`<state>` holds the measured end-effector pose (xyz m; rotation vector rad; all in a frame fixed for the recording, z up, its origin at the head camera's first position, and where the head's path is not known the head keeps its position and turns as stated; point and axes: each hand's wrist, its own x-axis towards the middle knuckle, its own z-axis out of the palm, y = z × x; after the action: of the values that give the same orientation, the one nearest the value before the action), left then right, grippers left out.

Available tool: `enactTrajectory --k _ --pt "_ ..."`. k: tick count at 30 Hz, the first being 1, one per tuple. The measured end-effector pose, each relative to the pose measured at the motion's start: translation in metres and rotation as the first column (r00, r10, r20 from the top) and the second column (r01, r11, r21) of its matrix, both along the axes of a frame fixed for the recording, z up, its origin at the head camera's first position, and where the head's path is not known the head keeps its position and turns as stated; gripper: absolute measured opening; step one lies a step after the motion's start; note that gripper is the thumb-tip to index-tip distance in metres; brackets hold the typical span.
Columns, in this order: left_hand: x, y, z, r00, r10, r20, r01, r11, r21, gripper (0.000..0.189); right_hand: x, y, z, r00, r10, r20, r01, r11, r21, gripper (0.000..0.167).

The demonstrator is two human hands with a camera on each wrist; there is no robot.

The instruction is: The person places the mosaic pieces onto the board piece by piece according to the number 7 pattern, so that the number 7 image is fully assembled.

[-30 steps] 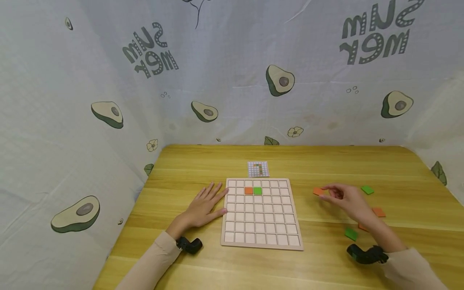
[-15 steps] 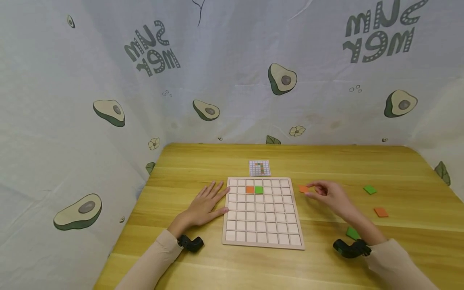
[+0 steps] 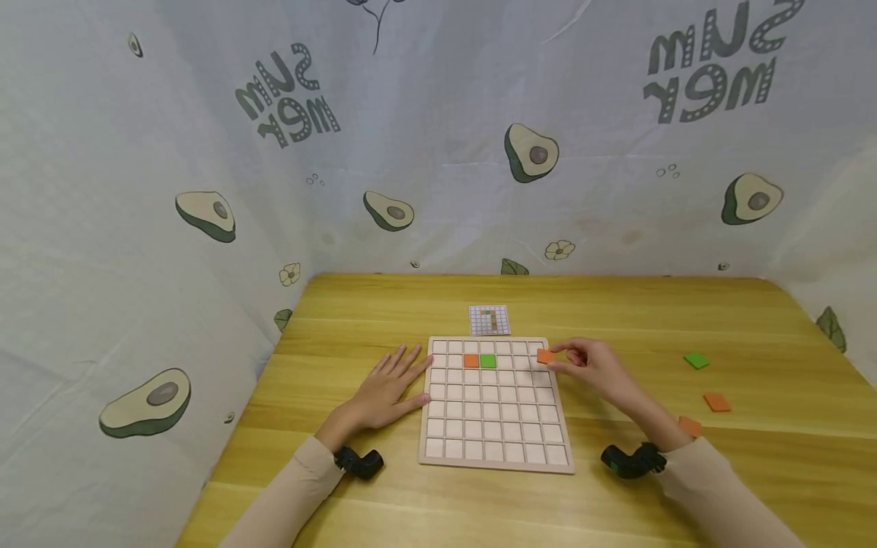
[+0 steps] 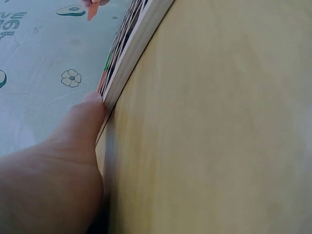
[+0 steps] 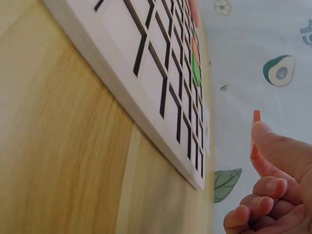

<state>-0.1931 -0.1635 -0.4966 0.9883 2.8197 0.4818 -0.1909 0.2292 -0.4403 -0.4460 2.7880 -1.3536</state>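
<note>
A pale wooden grid board [image 3: 490,415] lies on the table. In its second row sit an orange tile [image 3: 471,361] and, to the right, a green tile [image 3: 488,361]. My right hand [image 3: 591,367] pinches another orange tile [image 3: 544,356] between thumb and finger, raised over the board's right side; the right wrist view shows this held tile [image 5: 254,134] edge-on. My left hand [image 3: 384,392] rests flat with fingers spread, its thumb and index tips at the board's left edge. The left wrist view has the left thumb [image 4: 83,122] against the board's side.
A small printed card [image 3: 489,320] with a coloured grid pattern lies behind the board. On the table's right are a loose green tile [image 3: 696,361], an orange tile [image 3: 717,402] and another orange tile [image 3: 689,426] beside the right forearm. A patterned curtain [image 3: 438,152] hangs behind.
My right hand has moved left with the orange tile, from the table right of the board to over the board's right columns. The left hand has stayed in place.
</note>
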Motion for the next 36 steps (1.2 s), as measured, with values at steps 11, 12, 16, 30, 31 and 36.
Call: enactTrajectory --k 11,12,16,30,31,36 --pt "0.000 -0.002 0.000 1.000 -0.001 -0.004 0.001 1.000 0.003 0.071 -0.011 -0.023 -0.005 0.999 0.042 0.020 -0.041 0.999 -0.021 0.023" --pt "0.001 -0.002 0.000 1.000 0.000 -0.003 0.000 1.000 0.005 0.071 -0.011 -0.025 -0.005 0.999 0.046 0.022 -0.046 0.999 -0.027 0.023" --pt "0.001 -0.002 0.000 1.000 0.000 0.003 0.000 1.000 0.011 0.071 -0.014 -0.032 -0.007 0.997 0.060 0.039 -0.058 0.997 -0.051 0.022" --pt "0.001 -0.001 0.001 1.000 0.009 -0.008 -0.009 1.000 0.010 0.070 -0.020 -0.045 -0.011 0.996 0.079 0.040 -0.078 0.996 -0.043 0.026" --pt "0.002 -0.001 0.001 1.000 0.009 -0.009 -0.008 1.000 0.013 0.070 -0.021 -0.046 -0.012 0.996 0.078 0.046 -0.076 0.996 -0.043 0.026" --pt "0.001 -0.001 0.000 1.000 0.010 0.000 -0.010 1.000 0.008 0.070 -0.024 -0.048 -0.015 0.995 0.070 0.076 -0.067 0.997 -0.039 0.026"
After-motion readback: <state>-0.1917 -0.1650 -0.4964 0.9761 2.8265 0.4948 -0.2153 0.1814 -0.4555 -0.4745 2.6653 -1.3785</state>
